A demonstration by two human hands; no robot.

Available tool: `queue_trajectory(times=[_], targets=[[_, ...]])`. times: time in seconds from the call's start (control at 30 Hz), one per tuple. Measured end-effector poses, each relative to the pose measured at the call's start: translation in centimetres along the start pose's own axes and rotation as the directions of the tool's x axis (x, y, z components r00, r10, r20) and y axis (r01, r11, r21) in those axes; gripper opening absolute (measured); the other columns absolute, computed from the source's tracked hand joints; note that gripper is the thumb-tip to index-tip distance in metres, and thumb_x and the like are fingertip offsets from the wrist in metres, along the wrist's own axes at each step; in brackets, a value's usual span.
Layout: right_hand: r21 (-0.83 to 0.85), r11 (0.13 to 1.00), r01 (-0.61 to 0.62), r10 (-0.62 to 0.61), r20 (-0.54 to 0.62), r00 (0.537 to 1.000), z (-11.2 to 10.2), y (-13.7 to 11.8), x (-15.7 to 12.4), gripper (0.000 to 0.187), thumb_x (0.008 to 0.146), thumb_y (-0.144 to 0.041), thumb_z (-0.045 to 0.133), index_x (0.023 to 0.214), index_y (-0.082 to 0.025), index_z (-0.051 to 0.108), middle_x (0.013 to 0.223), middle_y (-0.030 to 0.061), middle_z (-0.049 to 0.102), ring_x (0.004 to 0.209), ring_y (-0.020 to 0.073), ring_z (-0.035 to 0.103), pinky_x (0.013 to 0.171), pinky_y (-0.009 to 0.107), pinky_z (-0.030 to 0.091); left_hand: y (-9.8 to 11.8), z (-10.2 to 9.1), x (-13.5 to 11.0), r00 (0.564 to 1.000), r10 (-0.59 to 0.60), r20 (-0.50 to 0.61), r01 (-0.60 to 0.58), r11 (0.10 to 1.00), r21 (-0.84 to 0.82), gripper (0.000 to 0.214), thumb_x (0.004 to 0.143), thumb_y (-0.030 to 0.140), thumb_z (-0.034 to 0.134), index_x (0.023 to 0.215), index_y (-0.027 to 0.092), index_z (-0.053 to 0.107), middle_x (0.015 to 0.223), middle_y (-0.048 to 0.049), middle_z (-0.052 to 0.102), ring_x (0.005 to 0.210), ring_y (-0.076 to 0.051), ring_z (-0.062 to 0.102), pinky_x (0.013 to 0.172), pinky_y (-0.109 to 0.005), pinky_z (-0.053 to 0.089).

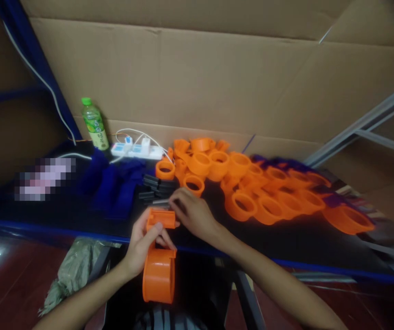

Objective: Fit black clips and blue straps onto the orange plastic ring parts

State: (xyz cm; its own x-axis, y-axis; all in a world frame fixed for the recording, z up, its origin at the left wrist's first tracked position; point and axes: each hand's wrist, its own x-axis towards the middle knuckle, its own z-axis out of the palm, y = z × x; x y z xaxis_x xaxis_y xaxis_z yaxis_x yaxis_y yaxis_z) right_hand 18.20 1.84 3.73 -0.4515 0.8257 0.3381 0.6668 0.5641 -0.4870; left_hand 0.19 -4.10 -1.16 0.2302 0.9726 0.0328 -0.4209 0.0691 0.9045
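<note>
My left hand [141, 243] grips an orange plastic part [159, 277] with a wide ring at the bottom and a slotted block at the top. The thumb presses on the block, and the part hangs just in front of the table edge. My right hand [195, 211] is close beside the block, its thumb and fingers pinched at one end of a thin grey strip [161, 201]. Short dark grey pieces [159, 184] lie in a small pile right behind that strip.
Many similar orange ring parts [241, 206] spread over the black table [286, 243] to the right. Blue cloth-like strips [114, 188] lie left. Behind stand a white power strip [137, 150] with cables and a green-capped bottle [95, 123], against a cardboard wall [183, 78].
</note>
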Motion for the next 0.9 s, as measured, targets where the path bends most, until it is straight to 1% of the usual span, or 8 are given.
queue_trajectory(times=[0.07, 0.13, 0.23, 0.33, 0.5, 0.67, 0.8, 0.9], targets=[[0.101, 0.994, -0.041, 0.051, -0.098, 0.994, -1.2, -0.1, -0.2, 0.013, 0.098, -0.027, 0.054, 0.095, -0.019, 0.063, 0.090, 0.0030, 0.065, 0.075, 0.0123, 0.060, 0.066, 0.023, 0.046, 0.1, 0.2, 0.0, 1.000, 0.008, -0.024, -0.007, 1.000, 0.023, 0.039, 0.092, 0.042, 0.064, 0.120, 0.017, 0.056, 0.106, -0.0161, 0.077, 0.060, -0.020, 0.074, 0.055, -0.027, 0.056], [0.176, 0.983, -0.058, 0.085, -0.149, 0.985, -2.7, -0.4, -0.6, 0.012, 0.097, -0.028, 0.056, 0.093, -0.019, 0.064, 0.082, 0.0015, 0.064, 0.069, 0.0120, 0.057, 0.063, 0.023, 0.046, 0.1, 0.5, 0.1, 0.999, 0.007, -0.041, -0.006, 0.999, 0.038, 0.041, 0.091, 0.043, 0.067, 0.122, 0.018, 0.056, 0.103, -0.0140, 0.077, 0.062, -0.022, 0.076, 0.057, -0.028, 0.058], [0.241, 0.969, -0.049, 0.071, -0.083, 0.994, -4.8, -1.1, -1.3, 0.011, 0.095, -0.027, 0.058, 0.090, -0.019, 0.064, 0.076, 0.0004, 0.062, 0.065, 0.0112, 0.055, 0.059, 0.022, 0.044, 0.1, 1.0, 0.3, 0.999, -0.016, -0.046, 0.018, 0.999, 0.042, 0.047, 0.088, 0.043, 0.070, 0.126, 0.019, 0.054, 0.089, -0.0089, 0.077, 0.066, -0.024, 0.077, 0.060, -0.030, 0.060], [0.217, 0.975, -0.052, 0.052, 0.006, 0.999, -5.8, -1.7, -1.9, 0.009, 0.093, -0.024, 0.060, 0.088, -0.018, 0.064, 0.075, -0.0003, 0.062, 0.062, 0.0101, 0.053, 0.057, 0.021, 0.043, 0.1, 1.3, 0.4, 0.998, -0.030, -0.051, 0.032, 0.999, 0.037, 0.051, 0.087, 0.043, 0.072, 0.128, 0.019, 0.052, 0.082, -0.0067, 0.076, 0.065, -0.024, 0.077, 0.062, -0.030, 0.061], [0.124, 0.991, -0.052, 0.051, 0.014, 0.999, -5.4, -1.4, -1.8, 0.006, 0.091, -0.020, 0.060, 0.087, -0.019, 0.064, 0.080, 0.0009, 0.064, 0.064, 0.0108, 0.054, 0.059, 0.022, 0.044, 0.2, 1.3, 0.4, 0.998, -0.046, -0.053, 0.048, 0.998, 0.033, 0.054, 0.088, 0.043, 0.072, 0.130, 0.017, 0.050, 0.076, -0.0064, 0.076, 0.065, -0.025, 0.077, 0.064, -0.030, 0.061], [0.116, 0.993, -0.035, 0.025, 0.084, 0.996, -4.8, -1.3, -1.2, 0.007, 0.093, -0.021, 0.059, 0.090, -0.019, 0.065, 0.082, 0.0013, 0.066, 0.066, 0.0115, 0.057, 0.061, 0.023, 0.045, 0.3, 1.2, 0.5, 0.996, -0.065, -0.053, 0.067, 0.997, 0.040, 0.052, 0.085, 0.042, 0.076, 0.126, 0.017, 0.054, 0.090, -0.0088, 0.078, 0.062, -0.023, 0.077, 0.060, -0.028, 0.060], [0.112, 0.994, 0.006, -0.020, 0.120, 0.993, -4.4, -1.7, -0.6, 0.009, 0.094, -0.024, 0.059, 0.093, -0.020, 0.068, 0.088, 0.0022, 0.068, 0.075, 0.0128, 0.061, 0.068, 0.023, 0.047, 0.0, 0.6, 0.7, 0.997, -0.070, -0.020, 0.071, 0.996, 0.054, 0.046, 0.088, 0.045, 0.071, 0.121, 0.016, 0.057, 0.074, -0.0070, 0.077, 0.059, -0.024, 0.076, 0.054, -0.025, 0.057], [0.104, 0.994, 0.037, -0.050, 0.121, 0.991, -4.1, -1.8, 0.1, 0.014, 0.096, -0.028, 0.059, 0.097, -0.020, 0.071, 0.092, 0.0033, 0.070, 0.079, 0.0133, 0.063, 0.071, 0.024, 0.048, -0.2, 0.2, 0.9, 0.997, -0.067, -0.044, 0.067, 0.998, -0.005, 0.045, 0.090, 0.049, 0.066, 0.121, 0.016, 0.059, 0.069, -0.0073, 0.076, 0.058, -0.025, 0.076, 0.050, -0.026, 0.055]])
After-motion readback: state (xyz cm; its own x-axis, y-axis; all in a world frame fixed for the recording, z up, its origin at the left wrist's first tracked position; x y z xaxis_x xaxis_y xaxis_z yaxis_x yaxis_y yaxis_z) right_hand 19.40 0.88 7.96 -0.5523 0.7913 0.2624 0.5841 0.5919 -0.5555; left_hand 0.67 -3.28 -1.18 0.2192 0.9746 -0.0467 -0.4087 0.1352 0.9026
